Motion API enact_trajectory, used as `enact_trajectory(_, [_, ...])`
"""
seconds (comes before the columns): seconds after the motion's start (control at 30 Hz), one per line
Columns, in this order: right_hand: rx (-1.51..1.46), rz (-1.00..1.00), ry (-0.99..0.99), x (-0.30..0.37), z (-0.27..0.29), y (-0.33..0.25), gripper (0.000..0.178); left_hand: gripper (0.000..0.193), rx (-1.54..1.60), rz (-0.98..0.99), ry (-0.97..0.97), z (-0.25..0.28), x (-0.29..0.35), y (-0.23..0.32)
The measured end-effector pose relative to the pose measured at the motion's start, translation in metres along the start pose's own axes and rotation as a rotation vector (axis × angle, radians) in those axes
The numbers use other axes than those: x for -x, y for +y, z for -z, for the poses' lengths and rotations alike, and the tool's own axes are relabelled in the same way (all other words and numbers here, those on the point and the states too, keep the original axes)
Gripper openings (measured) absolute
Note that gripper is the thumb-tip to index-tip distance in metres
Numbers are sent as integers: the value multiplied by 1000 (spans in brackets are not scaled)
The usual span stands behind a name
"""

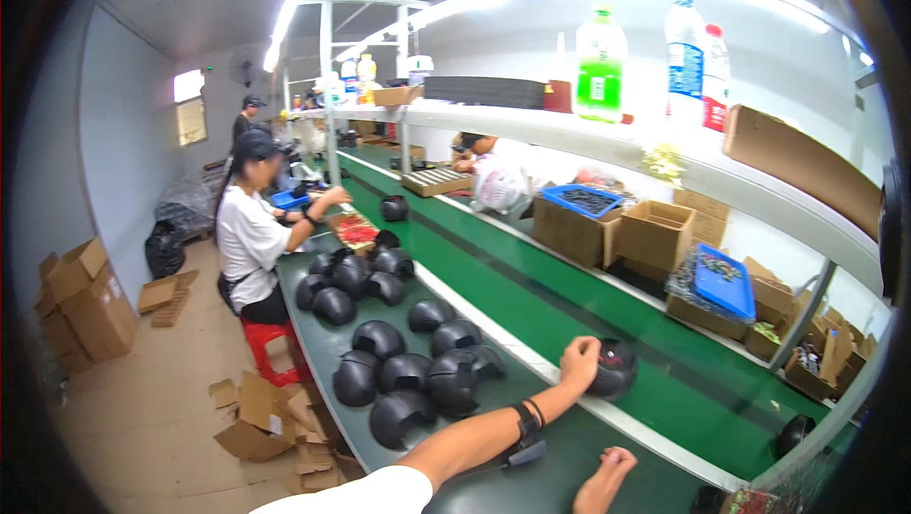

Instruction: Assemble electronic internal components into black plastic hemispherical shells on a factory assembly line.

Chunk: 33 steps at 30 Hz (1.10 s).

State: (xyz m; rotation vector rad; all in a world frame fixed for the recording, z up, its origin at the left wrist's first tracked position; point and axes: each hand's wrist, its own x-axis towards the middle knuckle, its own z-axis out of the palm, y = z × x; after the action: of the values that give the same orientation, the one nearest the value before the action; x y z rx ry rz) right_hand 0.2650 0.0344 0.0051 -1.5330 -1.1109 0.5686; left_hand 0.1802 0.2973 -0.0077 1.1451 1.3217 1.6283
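Observation:
My left arm, with a black band at the wrist, reaches across the bench to the green conveyor belt. My left hand (579, 363) has its fingers closed at the near edge of a glossy black rounded shell (617, 370) over the belt. Lower down, my right hand (610, 472) is held above the bench with its fingers curled in; what it holds, if anything, is hidden. A dark-handled tool (528, 454) lies on the bench below my left wrist. Several black dome shells (405, 373) with cut-out openings cover the bench to the left.
The green belt (493, 277) runs away beside the grey bench (560, 433). Another black shell (394, 207) sits farther along it. A co-worker (254, 229) sits at the far left by a box of red parts (353, 229). Cartons (655, 232), blue trays (723, 281) and shelf bottles (601, 68) line the far side.

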Motion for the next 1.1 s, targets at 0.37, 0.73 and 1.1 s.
enact_trajectory(0.37, [-65,96,31,-8,-9,41,28,58,23,-93,68,-80,-51,-22])
enact_trajectory(0.73, [-650,-344,-307,-40,22,37,24,22,-30,-134,-833,43,101,-2])
enact_trajectory(1.1, [-373,50,-354,-38,-3,45,25,16,-145,-223,-924,45,100,-2])
